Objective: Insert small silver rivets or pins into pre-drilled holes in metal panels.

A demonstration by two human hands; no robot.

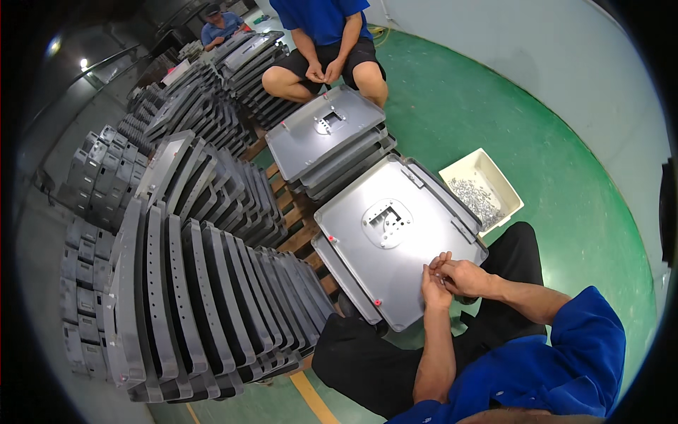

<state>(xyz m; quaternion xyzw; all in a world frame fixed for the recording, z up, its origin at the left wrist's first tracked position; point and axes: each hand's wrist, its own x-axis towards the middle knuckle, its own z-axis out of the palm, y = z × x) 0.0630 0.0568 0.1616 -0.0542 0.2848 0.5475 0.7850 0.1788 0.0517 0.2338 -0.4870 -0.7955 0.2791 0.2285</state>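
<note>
From where I am standing, the left grip (435, 285) is lying cupped just above the near right part of a grey metal panel (417, 265), and the right grip (464, 278) is meeting it fingertip to fingertip; the fingers are coming together, but I cannot tell whether they are clamping on a small part. The panel is lying flat under and beyond both grips, on top of a short stack. The work on it seems to be partway along: two red pieces (378, 302) are already sitting on its edge to the left of the grips, and small fittings are showing around the round central patch (387, 223) ahead. Some fitting is probably remaining, since a white bin (500, 178) beyond the grips to the right is holding many loose metal parts (474, 201); how many belong here I cannot judge. Well left of the grips, rows of similar panels (212, 283) are standing, their progress unclear, while a co-worker (321, 21) is sitting opposite, behind another panel (304, 145).
</note>
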